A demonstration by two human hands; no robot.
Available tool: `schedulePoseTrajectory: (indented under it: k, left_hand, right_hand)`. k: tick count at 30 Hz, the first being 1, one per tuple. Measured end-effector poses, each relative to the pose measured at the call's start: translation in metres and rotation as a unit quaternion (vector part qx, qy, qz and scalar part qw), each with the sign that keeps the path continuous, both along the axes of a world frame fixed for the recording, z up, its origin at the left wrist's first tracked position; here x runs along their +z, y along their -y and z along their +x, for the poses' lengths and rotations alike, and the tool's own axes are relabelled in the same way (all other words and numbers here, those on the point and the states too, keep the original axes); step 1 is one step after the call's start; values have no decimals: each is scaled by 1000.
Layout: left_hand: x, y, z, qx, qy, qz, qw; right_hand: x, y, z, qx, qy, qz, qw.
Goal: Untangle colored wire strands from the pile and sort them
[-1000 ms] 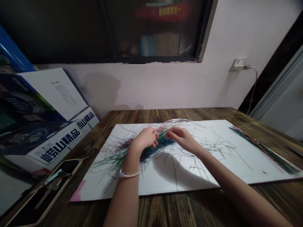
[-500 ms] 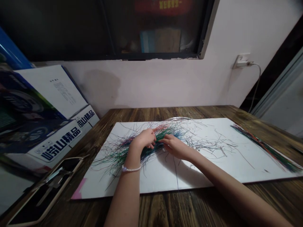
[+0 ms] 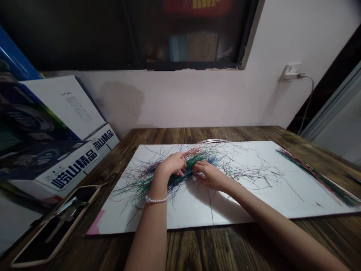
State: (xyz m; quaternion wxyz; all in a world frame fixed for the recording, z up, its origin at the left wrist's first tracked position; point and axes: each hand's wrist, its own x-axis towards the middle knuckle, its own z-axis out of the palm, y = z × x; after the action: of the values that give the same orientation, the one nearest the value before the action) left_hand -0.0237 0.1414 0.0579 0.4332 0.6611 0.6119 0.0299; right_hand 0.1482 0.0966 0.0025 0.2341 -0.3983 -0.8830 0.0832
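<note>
A tangled pile of thin coloured wires (image 3: pixel 193 162), green, blue, red and purple, lies on a white board (image 3: pixel 188 216). My left hand (image 3: pixel 172 164), with a beaded bracelet at its wrist, rests over the middle of the pile. Its fingers curl down, and what they grip is hidden. Just to the right, my right hand (image 3: pixel 209 175) reaches into the pile's near edge. Thumb and fingers there are bent together in a pinch at the thin strands; which strands they hold is too fine to see. One long dark wire runs from below this hand to the board's front edge.
Loose dark wires (image 3: pixel 254 174) are scattered right of the pile. A straighter wire bundle (image 3: pixel 318 176) lies along the board's right side. On the wooden table (image 3: pixel 242 131), a shallow black tray (image 3: pixel 56 229) with metal tools sits at left. Printed boxes (image 3: pixel 75 171) stand beyond it.
The right hand's fingers have bent more, leaving a rounded gap between thumb and index finger. My left hand stays over the pile. The whole view has shifted slightly.
</note>
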Motion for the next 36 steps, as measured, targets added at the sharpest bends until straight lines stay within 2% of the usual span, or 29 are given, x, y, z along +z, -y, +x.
schedulePoseTrajectory:
  k: [10,24,36]
  left_hand:
    - [2,5,2,10,10,-2,1000]
    - [8,5,-3,38,10,22,999]
    - [10,7,-4,40,13,24,999]
  right_hand:
    - [-15,-7,-2,-30,5,-35,999]
    - [-26,-8,-3,-49,17,-52,997]
    - [-19,-4,-6,-88,30,-63,994]
